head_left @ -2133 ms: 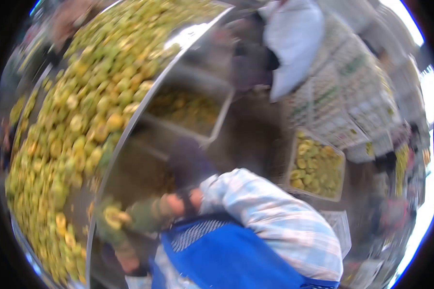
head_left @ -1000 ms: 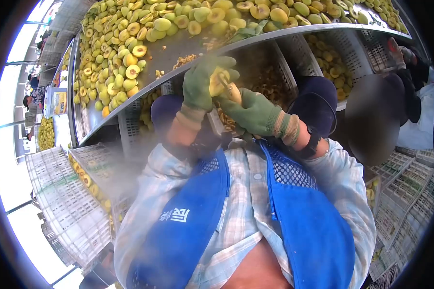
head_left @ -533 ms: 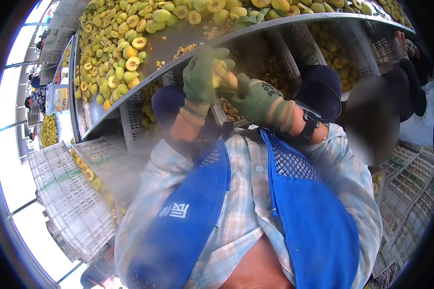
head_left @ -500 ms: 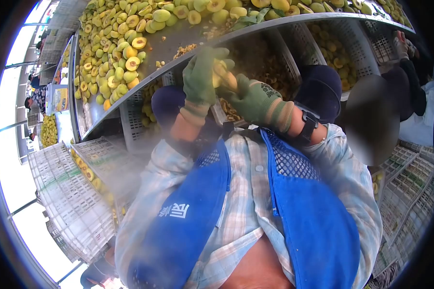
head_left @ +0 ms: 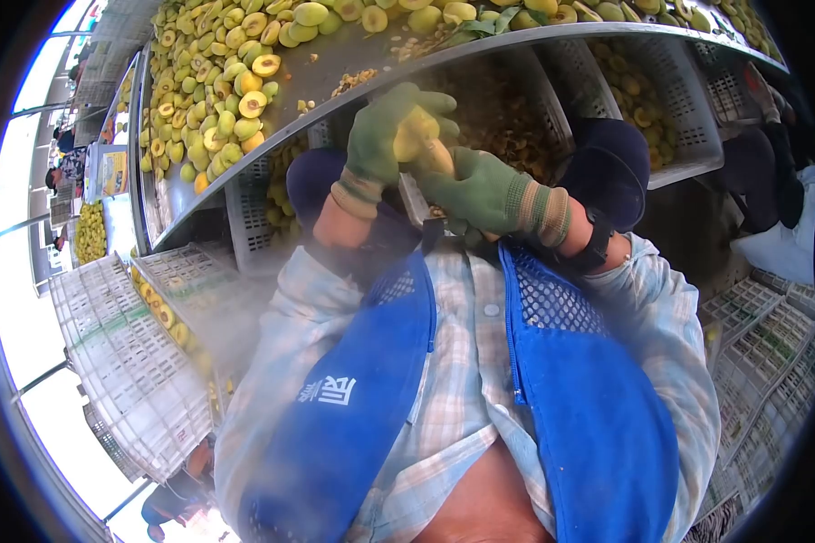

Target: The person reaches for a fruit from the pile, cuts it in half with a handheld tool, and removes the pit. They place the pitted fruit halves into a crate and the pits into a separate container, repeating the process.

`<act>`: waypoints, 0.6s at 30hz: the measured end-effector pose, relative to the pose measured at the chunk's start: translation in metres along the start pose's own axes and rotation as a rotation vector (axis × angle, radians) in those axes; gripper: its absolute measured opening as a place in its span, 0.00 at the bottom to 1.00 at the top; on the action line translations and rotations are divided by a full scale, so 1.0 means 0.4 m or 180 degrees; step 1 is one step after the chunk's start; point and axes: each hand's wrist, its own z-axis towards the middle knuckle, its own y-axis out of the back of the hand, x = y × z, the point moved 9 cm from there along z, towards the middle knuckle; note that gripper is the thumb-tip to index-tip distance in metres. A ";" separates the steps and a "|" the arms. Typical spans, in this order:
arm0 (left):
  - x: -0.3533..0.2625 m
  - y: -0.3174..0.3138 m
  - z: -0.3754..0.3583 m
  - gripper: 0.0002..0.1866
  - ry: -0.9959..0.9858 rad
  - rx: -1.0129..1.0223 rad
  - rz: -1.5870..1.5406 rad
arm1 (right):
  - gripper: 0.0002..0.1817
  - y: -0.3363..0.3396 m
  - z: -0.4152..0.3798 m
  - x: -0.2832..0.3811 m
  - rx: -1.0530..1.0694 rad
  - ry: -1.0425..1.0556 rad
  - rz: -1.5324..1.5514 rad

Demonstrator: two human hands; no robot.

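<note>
Green gloves cover both hands, which meet just in front of the metal table's near edge. My left hand [head_left: 376, 136] is closed around a yellow-green plum [head_left: 415, 136], its cut face turned toward my right hand. Fingers wrapped, my right hand [head_left: 480, 192] grips a tool with a pale wooden-looking handle [head_left: 439, 159] that reaches up to the fruit. The tool's working end is hidden by the fruit and the gloves. Below the hands, a crate [head_left: 498, 118] holds brown fruit stones and scraps, partly covered by the gloves.
Many halved and whole plums [head_left: 217, 90] are heaped on the metal table [head_left: 335, 68]. Under its edge stand white crates [head_left: 684, 109] of fruit. Stacked plastic crates [head_left: 127, 353] are at my left, more [head_left: 770, 362] at right. Another person's arm [head_left: 765, 100] shows at far right.
The fruit and tool have shifted slightly between my hands, and my right hand has turned a little. The dark round blurred shape at the right has gone from view.
</note>
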 end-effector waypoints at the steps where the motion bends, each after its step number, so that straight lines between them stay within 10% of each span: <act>1: 0.017 0.001 0.001 0.29 0.0190 -0.0097 -0.0322 | 0.21 0.003 -0.009 0.007 -0.0029 -0.0059 -0.0136; 11: 0.034 -0.023 -0.007 0.27 0.1042 0.0320 -0.1005 | 0.20 -0.004 0.023 -0.054 0.0403 -0.0074 0.0823; 18: -0.029 0.013 -0.040 0.26 -0.0279 -0.0426 -0.0274 | 0.20 0.008 0.021 -0.030 -0.0364 0.0415 0.1054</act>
